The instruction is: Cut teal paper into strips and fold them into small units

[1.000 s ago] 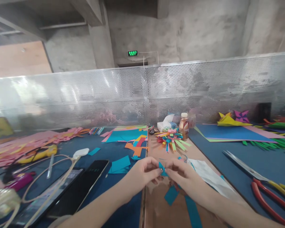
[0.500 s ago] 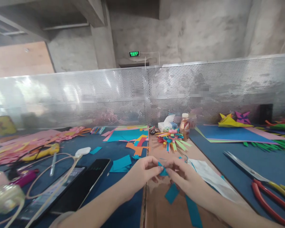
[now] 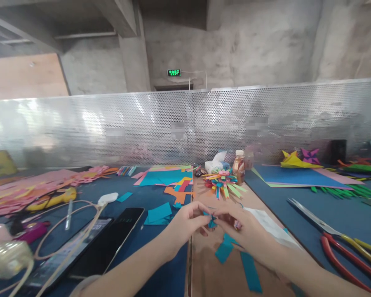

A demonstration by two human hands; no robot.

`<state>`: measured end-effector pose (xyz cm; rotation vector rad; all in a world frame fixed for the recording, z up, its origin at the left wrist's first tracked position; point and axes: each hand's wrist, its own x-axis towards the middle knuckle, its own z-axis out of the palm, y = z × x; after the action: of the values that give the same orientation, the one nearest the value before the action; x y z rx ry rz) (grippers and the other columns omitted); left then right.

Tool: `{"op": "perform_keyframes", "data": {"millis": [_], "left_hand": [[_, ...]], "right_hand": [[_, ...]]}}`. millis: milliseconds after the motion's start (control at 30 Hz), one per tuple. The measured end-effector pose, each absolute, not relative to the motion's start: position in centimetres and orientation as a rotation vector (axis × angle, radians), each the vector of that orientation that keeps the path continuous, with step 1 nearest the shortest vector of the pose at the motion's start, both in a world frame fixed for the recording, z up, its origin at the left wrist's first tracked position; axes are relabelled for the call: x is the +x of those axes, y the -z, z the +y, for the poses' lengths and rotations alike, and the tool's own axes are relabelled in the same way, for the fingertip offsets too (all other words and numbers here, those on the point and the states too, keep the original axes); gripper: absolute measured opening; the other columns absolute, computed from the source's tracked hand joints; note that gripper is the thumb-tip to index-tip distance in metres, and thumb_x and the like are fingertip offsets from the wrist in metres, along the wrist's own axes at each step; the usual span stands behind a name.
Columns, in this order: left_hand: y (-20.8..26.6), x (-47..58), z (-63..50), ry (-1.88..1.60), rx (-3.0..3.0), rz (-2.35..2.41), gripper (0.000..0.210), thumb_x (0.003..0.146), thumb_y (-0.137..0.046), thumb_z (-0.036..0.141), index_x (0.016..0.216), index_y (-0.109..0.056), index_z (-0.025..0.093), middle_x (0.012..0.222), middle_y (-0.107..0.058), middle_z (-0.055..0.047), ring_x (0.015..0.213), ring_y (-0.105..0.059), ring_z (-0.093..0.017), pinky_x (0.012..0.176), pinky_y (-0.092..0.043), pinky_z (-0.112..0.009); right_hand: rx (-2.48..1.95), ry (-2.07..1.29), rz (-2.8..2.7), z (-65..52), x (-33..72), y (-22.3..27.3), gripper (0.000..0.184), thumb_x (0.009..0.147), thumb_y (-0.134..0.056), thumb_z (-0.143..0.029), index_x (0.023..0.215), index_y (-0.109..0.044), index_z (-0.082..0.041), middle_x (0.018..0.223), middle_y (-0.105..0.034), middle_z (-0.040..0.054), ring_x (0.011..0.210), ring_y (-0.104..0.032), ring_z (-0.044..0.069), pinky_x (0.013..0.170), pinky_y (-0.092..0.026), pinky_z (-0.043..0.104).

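Observation:
Between the fingertips of both hands is a small folded piece of blue paper [image 3: 211,221], held above the brown strip of the table. My left hand [image 3: 190,222] pinches its left side with thumb and forefinger. My right hand [image 3: 239,227] pinches the same piece from the right, and its fingers partly cover it. Below the hands lie a cut blue paper piece [image 3: 224,251] and a longer blue paper strip [image 3: 251,272]. More blue paper squares [image 3: 159,212] lie left of my left hand.
Two phones [image 3: 108,243] and a looped cable lie at left. Large scissors [image 3: 330,233] with red and yellow handles rest at right, near a white tissue [image 3: 267,220]. Farther back stand a colourful paper-strip bundle [image 3: 223,181] and a bottle [image 3: 239,167]. A perforated metal screen [image 3: 142,128] closes the back.
Both hands still pinch the blue paper. The right hand's fingers have shifted and turned slightly, and the paper sits at a different angle. The view has moved a little.

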<state>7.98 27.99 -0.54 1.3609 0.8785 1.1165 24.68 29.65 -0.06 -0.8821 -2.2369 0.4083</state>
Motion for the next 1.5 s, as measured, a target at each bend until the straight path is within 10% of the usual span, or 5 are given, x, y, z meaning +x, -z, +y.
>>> {"op": "perform_keyframes", "data": {"millis": [267, 767, 1500], "left_hand": [[-0.1, 8.2, 27.5, -1.195, 1.258, 0.849, 0.011, 0.062, -0.059, 0.018, 0.069, -0.051, 0.015, 0.064, -0.056, 0.0, 0.062, -0.053, -0.012, 0.064, -0.042, -0.026], [0.1, 8.0, 27.4, -1.206, 1.514, 0.983, 0.012, 0.069, -0.058, 0.026, 0.075, -0.058, 0.015, 0.068, -0.058, -0.001, 0.066, -0.052, -0.013, 0.059, -0.038, -0.022], [0.2, 7.5, 28.0, -1.086, 1.836, 1.151, 0.011, 0.067, -0.058, 0.023, 0.071, -0.064, 0.015, 0.07, -0.065, -0.004, 0.066, -0.057, -0.015, 0.063, -0.042, -0.025]], "right_hand": [[-0.834, -1.179, -1.855, 29.7, 23.8, 0.8, 0.014, 0.074, -0.055, -0.03, 0.08, -0.052, -0.018, 0.073, -0.054, -0.001, 0.064, -0.052, 0.011, 0.058, -0.043, 0.023], [-0.878, -1.359, -1.664, 29.6, 23.6, 0.8, 0.03, 0.065, -0.062, -0.043, 0.071, -0.053, -0.015, 0.059, -0.057, -0.0013, 0.055, -0.053, 0.011, 0.055, -0.043, 0.024], [-0.811, -1.446, -1.743, 30.0, 23.9, 2.6, 0.008, 0.072, -0.052, -0.022, 0.074, -0.049, -0.015, 0.055, -0.056, -0.0032, 0.042, -0.049, 0.005, 0.042, -0.043, 0.016]]}}
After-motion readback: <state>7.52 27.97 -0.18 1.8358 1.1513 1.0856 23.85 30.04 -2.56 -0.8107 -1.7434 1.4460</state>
